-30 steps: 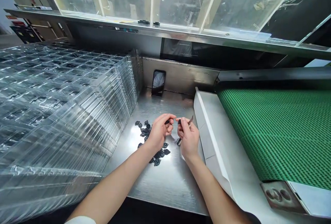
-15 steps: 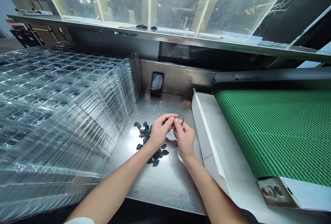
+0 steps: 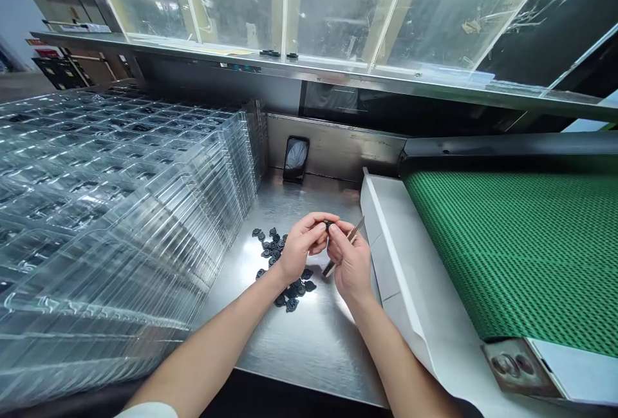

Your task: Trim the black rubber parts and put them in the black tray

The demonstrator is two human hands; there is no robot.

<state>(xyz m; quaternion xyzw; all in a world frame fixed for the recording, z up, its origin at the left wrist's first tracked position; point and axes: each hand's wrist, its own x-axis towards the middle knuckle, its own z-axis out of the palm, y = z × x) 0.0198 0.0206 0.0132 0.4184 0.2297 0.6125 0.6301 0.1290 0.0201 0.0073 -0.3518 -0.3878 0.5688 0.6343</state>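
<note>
My left hand [image 3: 302,244] and my right hand [image 3: 350,258] meet above a stainless steel table [image 3: 304,353]. Between their fingertips is a small black rubber part [image 3: 329,225], pinched by my left fingers, with my right fingers touching it or very close. My right hand also grips a slim metal tool [image 3: 351,237], whose tip points up and right and whose dark lower end shows below the fingers. Just left of and below my hands lies a loose scatter of similar black parts [image 3: 275,248].
Tall stacks of clear plastic trays [image 3: 125,212] fill the left side. A phone [image 3: 296,159] leans against the steel back wall. On the right, a white folded sheet [image 3: 400,270] borders a green mesh conveyor belt [image 3: 512,244].
My hands have drawn closer, and their fingertips now meet around the black part. The metal tool shows more clearly below my right fingers. The scattered parts have not moved.
</note>
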